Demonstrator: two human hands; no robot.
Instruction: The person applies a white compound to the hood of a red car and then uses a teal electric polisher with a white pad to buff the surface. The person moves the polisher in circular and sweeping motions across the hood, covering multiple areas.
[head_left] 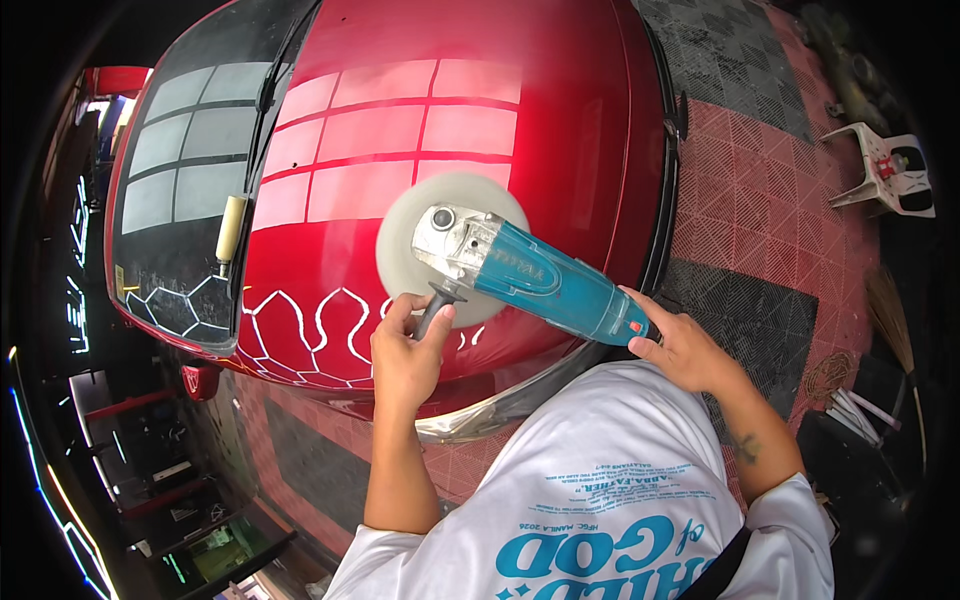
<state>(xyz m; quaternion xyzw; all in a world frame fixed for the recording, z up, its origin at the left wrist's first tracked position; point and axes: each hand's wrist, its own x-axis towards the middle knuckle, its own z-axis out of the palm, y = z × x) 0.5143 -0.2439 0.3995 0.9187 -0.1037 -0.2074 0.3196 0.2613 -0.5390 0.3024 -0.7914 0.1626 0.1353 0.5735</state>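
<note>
A teal car polisher [545,278] with a silver metal head lies across the glossy red hood [590,130] of a car. Its round white pad [398,240] rests against the paint, beneath the metal head. My left hand [408,360] is wrapped round the black side handle [440,302]. At the polisher's rear end, near a small red switch, my right hand [680,345] grips the body, thumb below and fingers over the top. Some of the right fingers are hidden behind the tool.
Left of the hood is the windshield [180,130], with a wiper arm and a cream-coloured bottle [230,230] at its base. A white plastic stool [885,170] stands on the red and grey tiled floor [740,150] at right. A broom [890,315] is beyond it.
</note>
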